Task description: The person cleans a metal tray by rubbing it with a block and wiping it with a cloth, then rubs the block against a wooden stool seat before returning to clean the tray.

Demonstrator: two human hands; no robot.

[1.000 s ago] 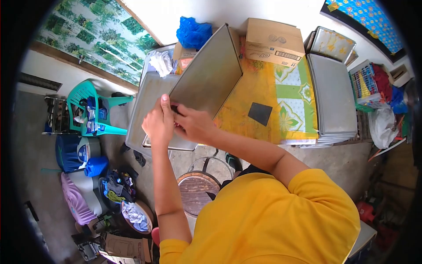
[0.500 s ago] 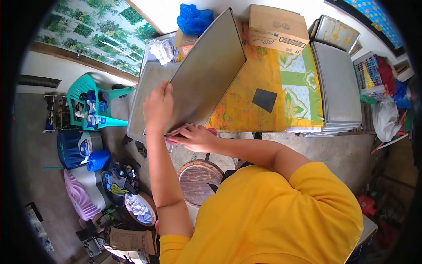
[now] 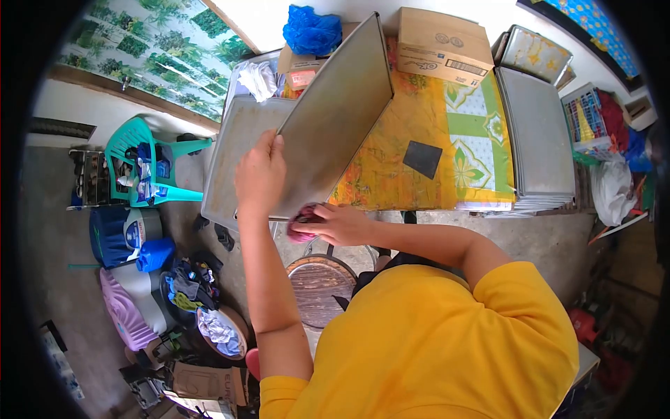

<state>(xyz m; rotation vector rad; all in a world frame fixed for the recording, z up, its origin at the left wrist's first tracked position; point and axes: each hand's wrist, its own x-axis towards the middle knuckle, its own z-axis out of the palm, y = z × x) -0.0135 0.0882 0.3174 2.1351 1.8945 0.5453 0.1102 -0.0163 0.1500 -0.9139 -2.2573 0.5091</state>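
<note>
My left hand (image 3: 261, 174) grips the left edge of a large metal baking tray (image 3: 342, 115), which stands tilted up over the table. Bunched in my right hand (image 3: 342, 225) is a dark pink cloth (image 3: 304, 225), close to the tray's near corner. Under the raised tray, another flat metal tray (image 3: 234, 150) lies at the table's left end. A small dark square piece (image 3: 422, 159) rests on the yellow patterned tablecloth (image 3: 384, 171) to the right.
A stack of metal trays (image 3: 541, 133) occupies the table's right end. Along the back are a cardboard box (image 3: 443, 49) and a blue plastic bag (image 3: 312, 30). A round wooden stool (image 3: 321, 290) stands before me, and a green chair (image 3: 129, 143) is at left.
My right hand has drawn the cloth off the tray's lower surface, towards me and to the right. The raised tray has shifted slightly, with my left hand still holding its edge.
</note>
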